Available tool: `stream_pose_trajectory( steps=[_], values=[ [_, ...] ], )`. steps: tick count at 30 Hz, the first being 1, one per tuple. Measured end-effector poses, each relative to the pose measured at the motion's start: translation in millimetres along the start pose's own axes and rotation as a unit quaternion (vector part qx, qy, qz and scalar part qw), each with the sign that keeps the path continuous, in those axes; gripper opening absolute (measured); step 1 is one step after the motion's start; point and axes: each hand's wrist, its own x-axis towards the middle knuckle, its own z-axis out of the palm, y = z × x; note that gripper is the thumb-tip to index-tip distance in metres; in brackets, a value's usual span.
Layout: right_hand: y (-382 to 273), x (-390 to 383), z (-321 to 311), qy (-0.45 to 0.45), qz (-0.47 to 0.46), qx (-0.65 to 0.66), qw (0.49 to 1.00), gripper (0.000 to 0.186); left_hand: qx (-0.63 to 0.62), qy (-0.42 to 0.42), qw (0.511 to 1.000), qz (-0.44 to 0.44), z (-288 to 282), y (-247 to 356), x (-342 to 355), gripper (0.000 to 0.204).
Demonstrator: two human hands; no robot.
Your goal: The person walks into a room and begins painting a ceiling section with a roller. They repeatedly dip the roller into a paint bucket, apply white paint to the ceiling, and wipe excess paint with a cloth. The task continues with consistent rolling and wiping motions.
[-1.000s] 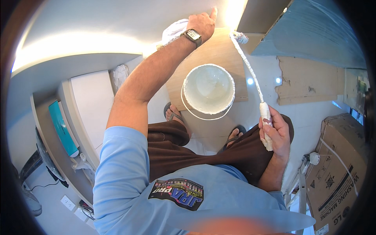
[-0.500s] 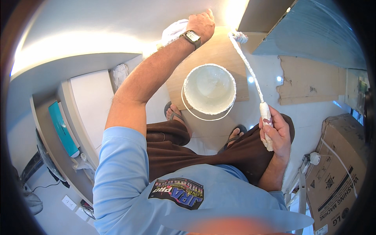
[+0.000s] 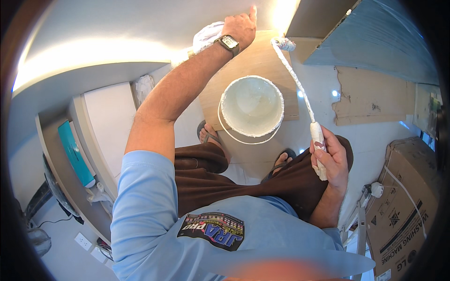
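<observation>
At the top, my left hand [image 3: 239,29] is against the pale wall [image 3: 145,23], index finger stretched out and the other fingers bent, their undersides hidden; I see nothing held. A white crumpled cloth [image 3: 206,35] lies just left of it. My right hand [image 3: 330,154] is closed round the wrapped handle of a white paint roller [image 3: 305,100], whose roller head is up beside the bright corner light. Below my left hand a white bucket [image 3: 252,105] with crusted rim and pale contents stands over a plywood board [image 3: 218,70], between me and the wall.
At left, an open grey cabinet [image 3: 77,110] holds a teal object [image 3: 75,152]. On the right are a plastic-covered panel [image 3: 379,35], torn cardboard [image 3: 370,93], a large carton [image 3: 403,196] and a metal ladder [image 3: 356,220]. My sandalled feet are beside the bucket.
My left hand has shifted slightly along the wall, its index fingertip a little higher. The roller head has edged slightly left; my right grip is the same.
</observation>
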Motion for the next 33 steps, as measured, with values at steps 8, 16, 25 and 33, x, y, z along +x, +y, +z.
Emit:
stream_pose_trajectory(
  steps=[8, 16, 25, 33],
  values=[
    [-0.9, 0.4, -0.1, 0.000, 0.006, 0.004, 1.000, 0.056, -0.033, -0.023, 0.998, 0.049, 1.1, -5.7, -15.2, 0.029],
    [0.4, 1.1, 0.1, 0.000, 0.010, 0.002, 1.000, 0.056, -0.399, -0.094, 0.884, -0.223, 12.7, -24.4, 6.6, 0.066],
    [3.3, -4.0, -1.0, 0.015, 0.007, 0.004, 1.000, 0.056, -0.413, -0.111, 0.871, -0.242, 19.2, -25.5, 23.2, 0.075],
    [2.0, -4.3, -0.4, 0.002, 0.004, 0.008, 1.000, 0.056, -0.458, -0.067, 0.854, -0.238, 29.2, -19.6, 24.0, 0.080]
  ],
)
